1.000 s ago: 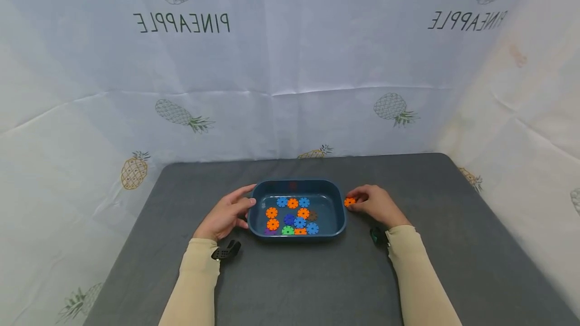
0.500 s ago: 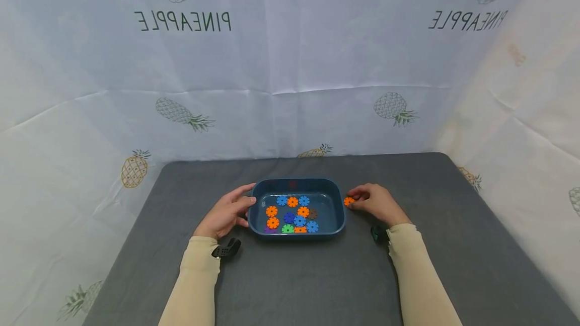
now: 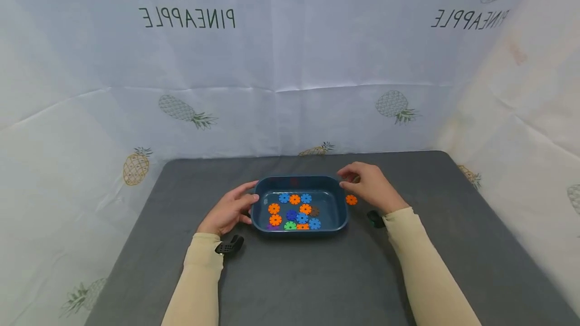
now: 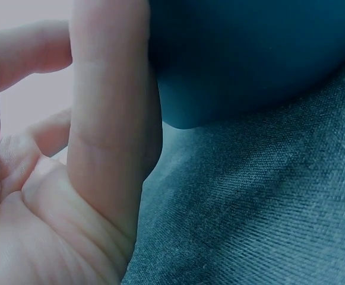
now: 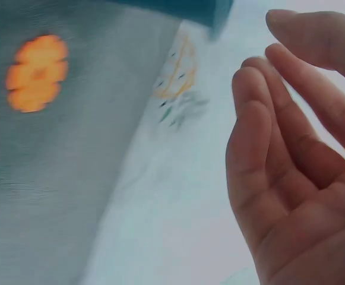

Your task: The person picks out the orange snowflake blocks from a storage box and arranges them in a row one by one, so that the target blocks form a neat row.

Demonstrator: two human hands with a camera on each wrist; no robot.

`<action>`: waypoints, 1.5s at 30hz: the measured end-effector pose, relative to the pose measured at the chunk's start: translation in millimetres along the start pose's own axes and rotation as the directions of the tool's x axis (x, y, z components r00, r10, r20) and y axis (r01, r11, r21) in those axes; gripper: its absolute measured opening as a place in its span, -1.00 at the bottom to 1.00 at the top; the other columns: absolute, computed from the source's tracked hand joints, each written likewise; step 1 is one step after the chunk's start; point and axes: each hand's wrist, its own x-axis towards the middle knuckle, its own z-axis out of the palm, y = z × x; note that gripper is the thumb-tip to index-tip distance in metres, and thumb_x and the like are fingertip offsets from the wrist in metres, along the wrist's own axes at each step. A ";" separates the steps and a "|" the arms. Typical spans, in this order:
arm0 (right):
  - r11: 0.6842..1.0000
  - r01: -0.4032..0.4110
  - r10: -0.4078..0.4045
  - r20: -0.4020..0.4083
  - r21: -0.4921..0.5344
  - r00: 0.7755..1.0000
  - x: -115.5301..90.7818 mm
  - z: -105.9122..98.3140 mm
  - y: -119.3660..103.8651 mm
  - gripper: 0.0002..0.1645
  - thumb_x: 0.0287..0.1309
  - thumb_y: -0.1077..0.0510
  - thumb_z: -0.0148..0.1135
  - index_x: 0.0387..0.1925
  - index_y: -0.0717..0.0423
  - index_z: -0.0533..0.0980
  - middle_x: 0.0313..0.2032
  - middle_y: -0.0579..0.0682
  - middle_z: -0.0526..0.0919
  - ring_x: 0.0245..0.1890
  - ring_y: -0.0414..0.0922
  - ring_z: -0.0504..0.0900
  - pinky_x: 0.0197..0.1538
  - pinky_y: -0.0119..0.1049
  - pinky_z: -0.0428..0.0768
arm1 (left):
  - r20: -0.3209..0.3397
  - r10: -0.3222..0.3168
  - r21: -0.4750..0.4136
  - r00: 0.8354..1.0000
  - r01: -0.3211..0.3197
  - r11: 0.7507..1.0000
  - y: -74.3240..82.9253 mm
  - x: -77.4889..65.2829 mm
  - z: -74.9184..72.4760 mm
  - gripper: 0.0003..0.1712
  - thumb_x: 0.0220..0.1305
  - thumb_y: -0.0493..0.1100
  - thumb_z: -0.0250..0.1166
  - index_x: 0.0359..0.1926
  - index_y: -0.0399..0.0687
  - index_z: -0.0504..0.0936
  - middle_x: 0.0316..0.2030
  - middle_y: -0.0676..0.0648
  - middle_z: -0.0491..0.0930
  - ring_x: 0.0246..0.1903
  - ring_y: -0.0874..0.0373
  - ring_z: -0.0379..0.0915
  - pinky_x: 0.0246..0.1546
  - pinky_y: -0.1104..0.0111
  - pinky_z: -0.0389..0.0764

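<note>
A dark blue rectangular tray (image 3: 299,232) holds several small notched plastic discs in orange, blue, green, purple and brown. My left hand (image 3: 228,211) holds the tray at its left end, thumb at the rim and fingers along the outer wall. In the left wrist view a finger (image 4: 107,89) lies against the tray's blue side (image 4: 231,71). My right hand (image 3: 369,185) is raised by the tray's back right corner, holding nothing, its fingers loosely bent. Just outside the tray's right wall, an orange notched disc (image 3: 351,199) lies flat on the table, also visible in the right wrist view.
Grey cloth covers the table (image 3: 299,280). A white pineapple-print curtain (image 3: 290,64) hangs behind the table's back edge and along its sides. Black straps (image 3: 230,245) sit at both wrists.
My right hand has let go of the orange disc, leaving it on the table, and has moved up and slightly left towards the tray's corner. The left hand stays at the tray.
</note>
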 end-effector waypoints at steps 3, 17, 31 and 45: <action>0.999 0.046 -0.044 0.107 -0.015 0.993 15.6 -1.8 -22.9 -0.61 0.43 0.15 0.43 0.23 0.07 0.70 0.09 0.06 0.75 0.02 -0.03 0.70 0.12 0.01 0.76 | -0.007 -0.003 -0.001 1.000 0.003 1.000 -0.3 -1.8 -1.6 -0.24 0.57 0.00 0.32 0.66 0.14 0.28 0.22 -0.33 0.63 -0.16 0.01 0.72 -0.35 0.28 0.81; 0.917 0.327 -0.150 0.564 -0.228 0.812 62.0 39.7 -78.9 -0.58 0.34 0.24 0.49 0.21 0.05 0.72 0.12 0.03 0.76 0.06 -0.04 0.70 0.19 -0.07 0.73 | 0.034 0.027 -0.008 0.999 -0.027 1.000 1.4 1.4 -3.9 -0.21 0.56 0.04 0.34 0.67 0.15 0.27 0.31 -0.34 0.59 -0.16 0.02 0.73 -0.35 0.30 0.81; 0.842 0.401 -0.111 0.613 -0.360 0.782 58.1 68.8 -89.3 -0.65 0.28 0.23 0.55 0.09 0.00 0.77 -0.01 -0.03 0.78 -0.07 -0.11 0.69 0.16 -0.13 0.76 | 0.023 0.002 -0.016 1.000 -0.001 1.000 1.3 2.4 -6.0 -0.26 0.56 -0.01 0.34 0.64 0.18 0.32 0.20 -0.32 0.63 -0.24 0.04 0.66 -0.36 0.28 0.81; 0.757 0.467 -0.138 0.588 -0.456 0.797 59.4 77.9 -93.0 -0.78 0.25 0.17 0.58 -0.09 -0.03 0.74 -0.17 -0.05 0.70 -0.25 -0.14 0.56 -0.01 -0.18 0.74 | 0.015 -0.006 -0.016 1.000 0.006 1.000 1.1 3.0 -8.1 -0.23 0.56 -0.02 0.34 0.66 0.14 0.29 0.03 -0.26 0.62 -0.26 0.05 0.59 -0.36 0.29 0.81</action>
